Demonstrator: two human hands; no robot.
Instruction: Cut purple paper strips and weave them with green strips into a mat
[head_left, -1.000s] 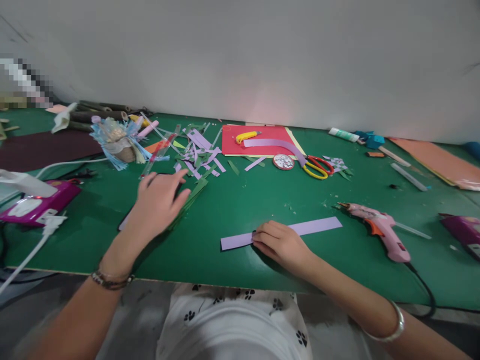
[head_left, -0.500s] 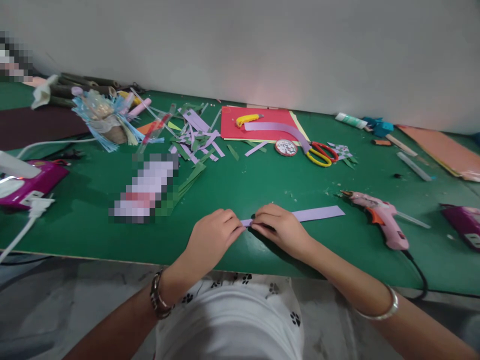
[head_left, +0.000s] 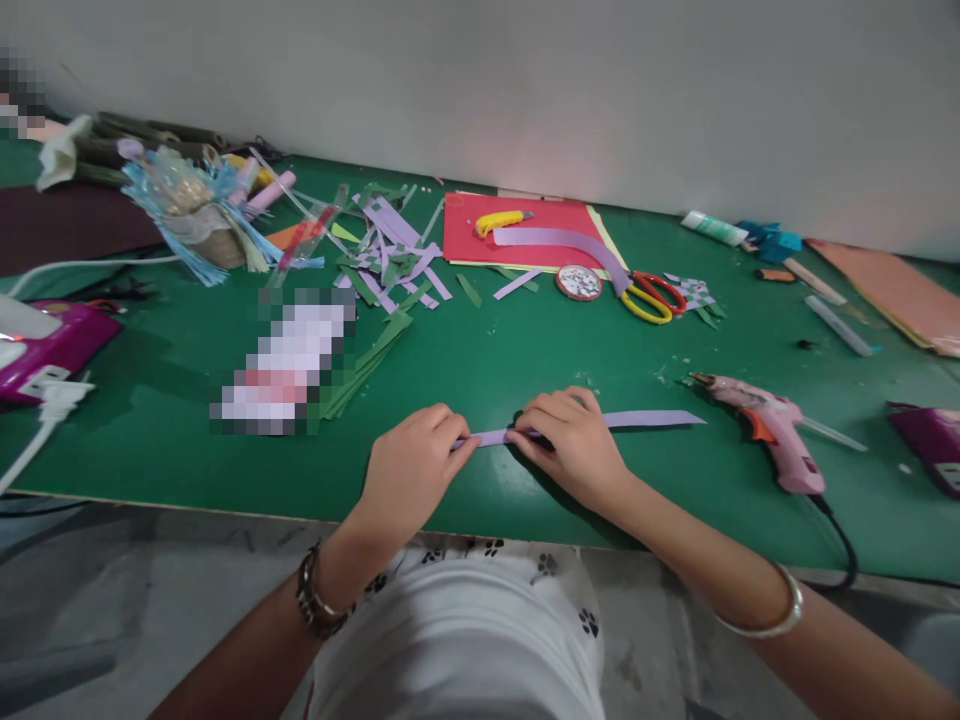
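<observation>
A purple paper strip [head_left: 652, 418] lies across the front of the green table, narrower between my hands than at its free right end. My left hand [head_left: 416, 460] pinches its left end between thumb and fingers. My right hand [head_left: 566, 435] grips the strip farther right, thumb beneath and fingers over it, covering part of it. To the right of that hand rests a pink hot glue gun [head_left: 780, 425], its nozzle toward the strip's tip. Several green paper strips [head_left: 367, 370] lie beyond my left hand.
Scissors [head_left: 652, 297] and a purple strip lie by red paper [head_left: 457, 230] bearing a yellow cutter [head_left: 499, 222]. Paper scraps [head_left: 390, 240] are heaped to the left. A magenta power strip [head_left: 75, 340] with a white plug is at the left edge. The glue gun's cord hangs over the front edge.
My hands have moved apart along the strip, the left one leftward and the right one slightly rightward. More of the narrow part shows between them. The camera view has shifted slightly.
</observation>
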